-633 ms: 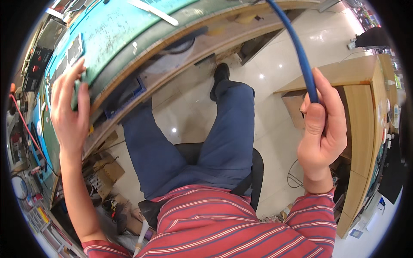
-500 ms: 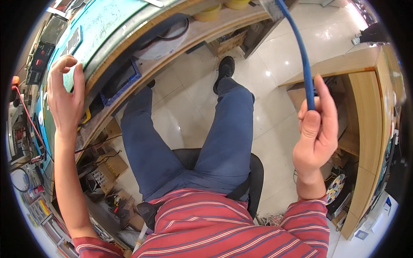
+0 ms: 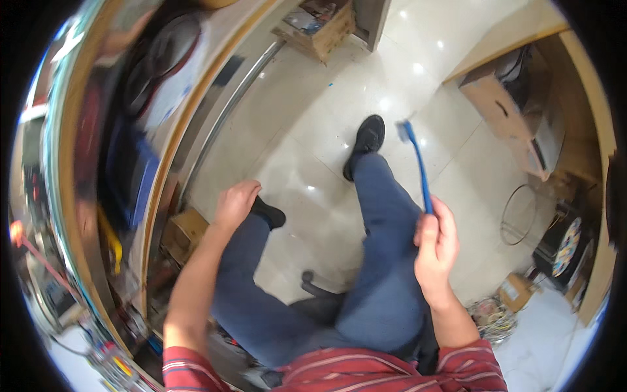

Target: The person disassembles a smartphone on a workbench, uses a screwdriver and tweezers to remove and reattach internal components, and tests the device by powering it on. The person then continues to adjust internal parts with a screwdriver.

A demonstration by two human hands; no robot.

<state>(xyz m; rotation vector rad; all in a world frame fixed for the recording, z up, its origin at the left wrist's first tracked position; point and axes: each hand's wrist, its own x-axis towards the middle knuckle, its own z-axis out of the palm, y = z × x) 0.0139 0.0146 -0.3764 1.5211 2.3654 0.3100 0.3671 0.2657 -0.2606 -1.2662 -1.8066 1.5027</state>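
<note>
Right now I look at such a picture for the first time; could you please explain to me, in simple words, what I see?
There is no machine here: one person works with two bare hands. A wide fisheye camera worn on the head looks down, so straight edges bend near the rim. The picture's left is the person's left.

The right hand grips a blue brush, shaped like a toothbrush, with its bristle end pointing away from the body. The left hand appears near a black shoe; whether it holds anything, I cannot tell.

Below is a pale tiled floor. A wooden bench runs along the left; a cardboard box stands at the right.
</note>
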